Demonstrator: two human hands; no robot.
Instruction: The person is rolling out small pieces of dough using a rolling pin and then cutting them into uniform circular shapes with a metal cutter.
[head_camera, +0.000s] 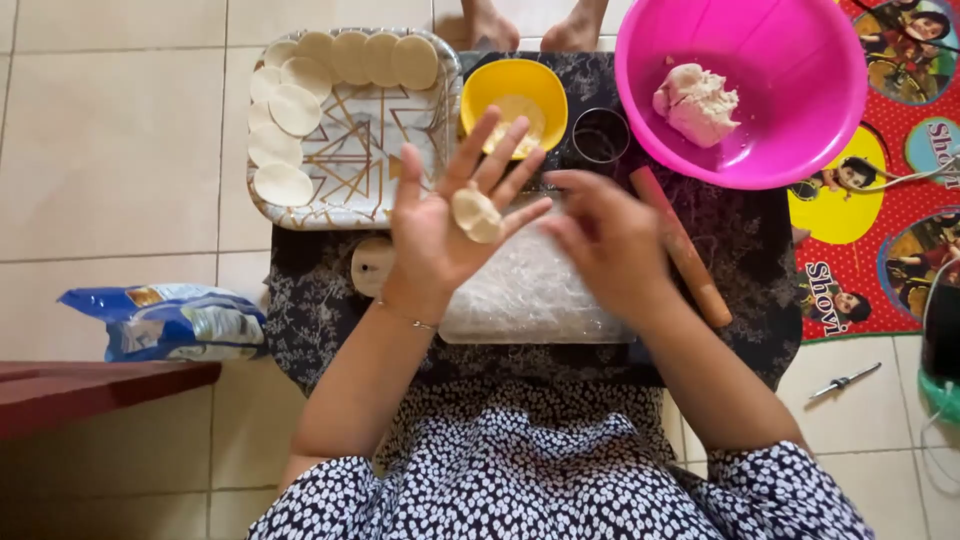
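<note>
- A blue bag (165, 322) is lying on the tiled floor at far left.
- A tray (350, 160) is holding flat dough rounds (283, 184) along its rim.
- The left hand (440, 225) is facing palm up, fingers spread, carrying a small dough piece (477, 214) on the fingers' base.
- The right hand (610, 245) is hovering palm down just beside it, fingers loosely curled and holding nothing, reaching leftward toward the piece.
- A rolling pin (682, 248) is lying diagonally beyond the right hand, below the pink bowl (790, 150).
</note>
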